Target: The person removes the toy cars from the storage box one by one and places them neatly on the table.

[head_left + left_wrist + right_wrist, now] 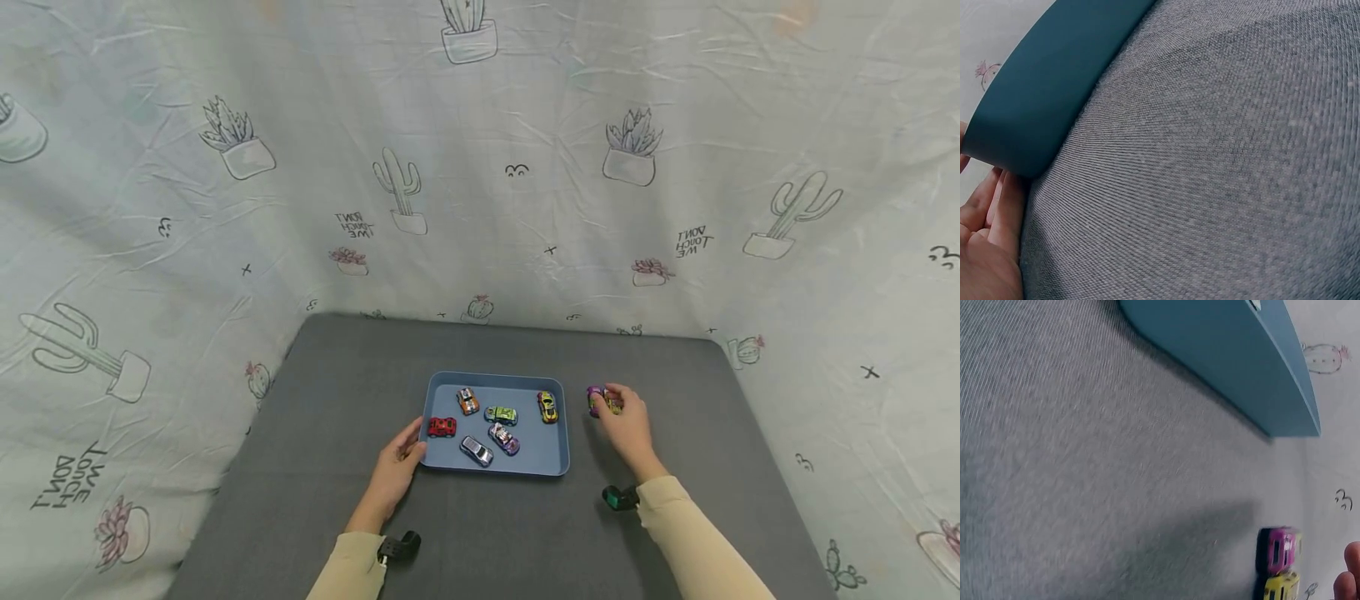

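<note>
Grey table (pixel 322 500), left hand (pixel 393 479) fingers relaxed against blue tray (pixel 558 467), right hand (pixel 628 425) fingers grasping purple toy car (pixel 596 401).

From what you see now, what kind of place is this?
Probably a small staged recording corner: a grey table enclosed by a cactus-print cloth, with a blue tray of toy cars on it.

My head view looks forward and down over the whole grey table (pixel 300 500) from well back, while both wrist views skim low and close, each sharing the blue tray's (pixel 553 463) outer wall (pixel 1041 106) (pixel 1241 369).
</note>
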Available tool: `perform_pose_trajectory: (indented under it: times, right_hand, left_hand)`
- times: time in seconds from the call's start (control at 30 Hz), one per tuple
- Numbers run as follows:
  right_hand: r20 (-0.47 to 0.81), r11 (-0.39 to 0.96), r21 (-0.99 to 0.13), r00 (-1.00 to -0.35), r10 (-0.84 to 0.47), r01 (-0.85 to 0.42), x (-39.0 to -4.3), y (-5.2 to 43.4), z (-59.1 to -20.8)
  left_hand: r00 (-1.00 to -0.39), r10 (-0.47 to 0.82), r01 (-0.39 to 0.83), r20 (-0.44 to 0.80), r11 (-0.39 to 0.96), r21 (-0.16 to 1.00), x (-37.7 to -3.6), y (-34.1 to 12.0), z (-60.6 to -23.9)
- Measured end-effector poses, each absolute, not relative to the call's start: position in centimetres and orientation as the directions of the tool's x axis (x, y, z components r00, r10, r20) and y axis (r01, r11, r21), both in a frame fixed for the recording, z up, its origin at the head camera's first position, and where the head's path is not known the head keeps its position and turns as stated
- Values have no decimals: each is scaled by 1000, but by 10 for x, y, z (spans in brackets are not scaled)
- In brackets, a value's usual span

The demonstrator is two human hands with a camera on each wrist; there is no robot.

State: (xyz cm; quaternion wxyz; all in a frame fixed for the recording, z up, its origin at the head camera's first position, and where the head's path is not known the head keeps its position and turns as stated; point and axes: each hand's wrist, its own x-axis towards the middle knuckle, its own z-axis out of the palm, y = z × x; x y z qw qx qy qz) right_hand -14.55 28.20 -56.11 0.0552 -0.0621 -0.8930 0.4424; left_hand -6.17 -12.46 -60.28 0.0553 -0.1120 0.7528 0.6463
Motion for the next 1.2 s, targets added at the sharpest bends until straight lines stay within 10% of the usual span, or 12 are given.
perform_pose_trajectory:
  times: [1.2]
  right_hand:
    - [115,759,-639,-991,-69,-127,-151,208,-567]
  left_hand:
    - [-982,-37,-188,-185,140,972,-59,-127,-600]
